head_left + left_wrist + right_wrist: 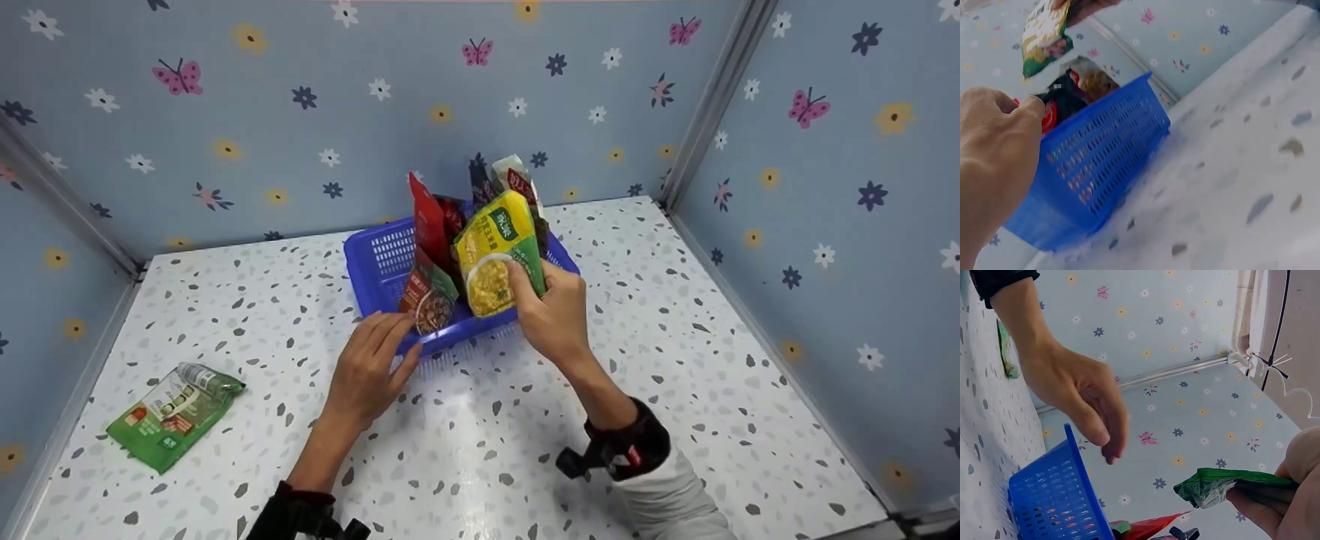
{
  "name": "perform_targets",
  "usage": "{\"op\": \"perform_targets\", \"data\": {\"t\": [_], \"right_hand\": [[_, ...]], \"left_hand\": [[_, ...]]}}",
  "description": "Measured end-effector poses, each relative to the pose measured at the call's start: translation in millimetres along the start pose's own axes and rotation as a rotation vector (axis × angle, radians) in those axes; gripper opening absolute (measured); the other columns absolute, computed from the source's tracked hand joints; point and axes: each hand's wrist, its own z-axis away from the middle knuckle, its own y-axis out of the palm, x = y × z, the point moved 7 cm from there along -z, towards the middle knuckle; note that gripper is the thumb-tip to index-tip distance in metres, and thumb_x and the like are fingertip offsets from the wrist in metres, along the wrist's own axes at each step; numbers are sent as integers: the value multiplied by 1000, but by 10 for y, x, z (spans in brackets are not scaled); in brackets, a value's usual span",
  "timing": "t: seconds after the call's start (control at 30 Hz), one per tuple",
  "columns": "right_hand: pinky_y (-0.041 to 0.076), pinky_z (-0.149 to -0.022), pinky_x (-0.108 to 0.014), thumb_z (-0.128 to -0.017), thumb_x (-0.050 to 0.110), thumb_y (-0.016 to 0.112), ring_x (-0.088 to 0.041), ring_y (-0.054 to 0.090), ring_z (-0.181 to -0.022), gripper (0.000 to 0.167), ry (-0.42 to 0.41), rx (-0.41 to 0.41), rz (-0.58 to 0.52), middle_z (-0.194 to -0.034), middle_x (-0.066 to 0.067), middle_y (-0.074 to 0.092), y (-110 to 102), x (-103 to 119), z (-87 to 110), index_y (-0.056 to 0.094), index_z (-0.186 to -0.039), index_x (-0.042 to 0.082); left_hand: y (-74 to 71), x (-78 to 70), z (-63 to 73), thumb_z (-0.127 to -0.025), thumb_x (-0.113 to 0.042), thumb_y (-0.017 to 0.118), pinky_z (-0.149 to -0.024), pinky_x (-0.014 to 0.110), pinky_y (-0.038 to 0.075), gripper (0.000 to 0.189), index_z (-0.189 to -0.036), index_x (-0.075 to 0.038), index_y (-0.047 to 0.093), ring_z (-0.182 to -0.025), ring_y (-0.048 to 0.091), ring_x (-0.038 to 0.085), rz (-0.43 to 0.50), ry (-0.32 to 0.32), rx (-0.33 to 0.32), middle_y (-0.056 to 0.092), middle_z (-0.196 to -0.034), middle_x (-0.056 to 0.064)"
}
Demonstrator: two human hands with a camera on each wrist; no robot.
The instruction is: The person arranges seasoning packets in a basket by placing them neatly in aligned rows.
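My right hand (553, 311) pinches a yellow-and-green food packet (487, 255) by its lower right side, thumb across the front. The packet is held up over the blue plastic basket (367, 292). My left hand (369, 367) hovers by the basket's near left rim, fingers loosely bent and holding nothing in the right wrist view. Close to its fingertips a red-brown packet (431, 296) with a food picture leans inside the basket. Behind it stand a red packet (427, 217) and a white-and-red packet (517, 176), partly hidden by the yellow one.
A green packet (176, 412) with a clear window lies on the speckled tabletop (480, 450) at the left. Flower-patterned panels (420, 82) enclose the table at the back and both sides. The basket stands close to the back panel.
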Motion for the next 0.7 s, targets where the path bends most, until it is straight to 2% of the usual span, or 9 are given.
{"op": "perform_targets", "data": {"t": [0.17, 0.33, 0.7], "right_hand": [[49, -51, -21, -111, 18, 72, -14, 64, -59, 26, 13, 29, -9, -83, -18, 81, 43, -11, 3, 83, -106, -5], [52, -55, -22, -112, 19, 71, -18, 68, -64, 27, 29, 43, -4, -89, -17, 84, 83, -35, 8, 83, -109, -4], [43, -51, -22, -111, 20, 73, -13, 58, -57, 25, -3, 57, 23, -78, -14, 77, 171, -79, 47, 83, -105, -2]], "left_hand": [[104, 77, 125, -100, -12, 84, -122, 53, 54, 32, -128, 1, 77, -116, 75, 33, -37, -4, 73, 81, -120, 16], [165, 76, 150, -103, -8, 79, -125, 54, 52, 20, -121, 1, 77, -104, 73, 32, -53, 3, 103, 79, -104, 14], [211, 43, 137, -105, -9, 78, -123, 52, 53, 17, -119, 1, 75, -102, 71, 32, -67, -7, 104, 78, -103, 14]]}}
